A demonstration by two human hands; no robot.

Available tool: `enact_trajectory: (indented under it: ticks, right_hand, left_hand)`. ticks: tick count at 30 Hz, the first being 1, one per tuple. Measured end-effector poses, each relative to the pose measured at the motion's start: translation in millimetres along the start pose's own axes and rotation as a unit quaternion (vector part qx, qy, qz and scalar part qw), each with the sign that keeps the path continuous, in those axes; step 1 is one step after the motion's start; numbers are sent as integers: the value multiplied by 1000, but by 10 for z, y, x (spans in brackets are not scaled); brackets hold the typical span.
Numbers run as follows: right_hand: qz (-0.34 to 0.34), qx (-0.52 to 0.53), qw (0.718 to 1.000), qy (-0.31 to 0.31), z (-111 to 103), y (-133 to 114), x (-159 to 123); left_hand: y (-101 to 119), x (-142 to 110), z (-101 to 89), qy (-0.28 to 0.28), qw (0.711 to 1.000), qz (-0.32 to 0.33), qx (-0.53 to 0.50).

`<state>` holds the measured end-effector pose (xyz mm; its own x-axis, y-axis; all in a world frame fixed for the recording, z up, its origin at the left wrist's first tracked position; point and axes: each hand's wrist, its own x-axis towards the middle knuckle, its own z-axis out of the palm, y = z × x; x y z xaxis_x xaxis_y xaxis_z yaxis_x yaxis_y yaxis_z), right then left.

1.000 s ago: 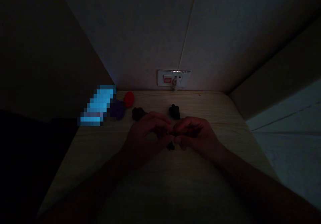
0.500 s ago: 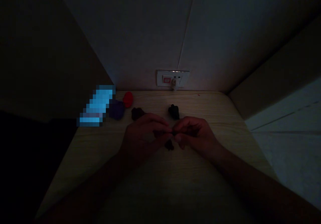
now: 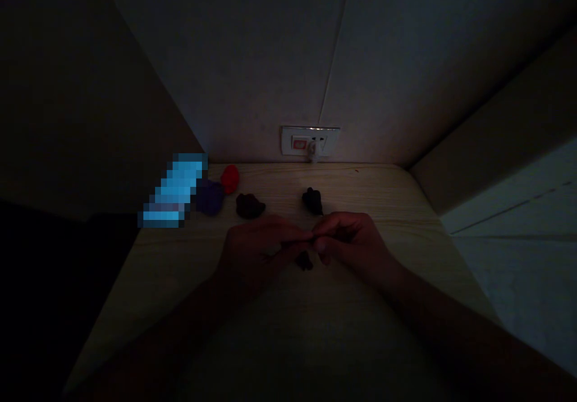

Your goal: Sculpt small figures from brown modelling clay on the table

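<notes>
The scene is very dark. My left hand (image 3: 255, 249) and my right hand (image 3: 349, 240) meet fingertip to fingertip over a light wooden tabletop (image 3: 383, 197). Both pinch a small dark piece between them that I cannot make out. Just below the fingertips a small dark lump (image 3: 305, 261) lies on the table. Behind the hands sit a dark brown lump (image 3: 249, 205) and a black lump (image 3: 312, 201).
A red lump (image 3: 230, 178) and a purple lump (image 3: 210, 197) lie at the back left beside a glowing blue blurred patch (image 3: 175, 191). A wall socket (image 3: 310, 140) with a plug sits on the back wall. Dark walls close in left and right.
My left hand has slid slightly down and toward me, uncovering the dark brown lump behind it. The right hand has barely moved.
</notes>
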<state>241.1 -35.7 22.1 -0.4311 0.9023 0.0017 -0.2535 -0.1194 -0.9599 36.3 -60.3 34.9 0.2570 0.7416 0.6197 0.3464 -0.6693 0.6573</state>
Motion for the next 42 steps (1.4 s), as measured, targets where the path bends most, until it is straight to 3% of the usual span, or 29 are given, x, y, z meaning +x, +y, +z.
enact_trajectory:
  ticks: [18, 34, 42]
  right_hand:
    - [14, 20, 1000, 14, -24, 37, 6]
    - [17, 20, 1000, 4, -19, 37, 10]
    - [24, 26, 999, 14, -33, 56, 3]
  left_hand:
    - [-21, -15, 24, 16, 999, -36, -14]
    - [8, 13, 38, 24, 999, -22, -14]
    - [-9, -6, 41, 31, 998, -58, -17]
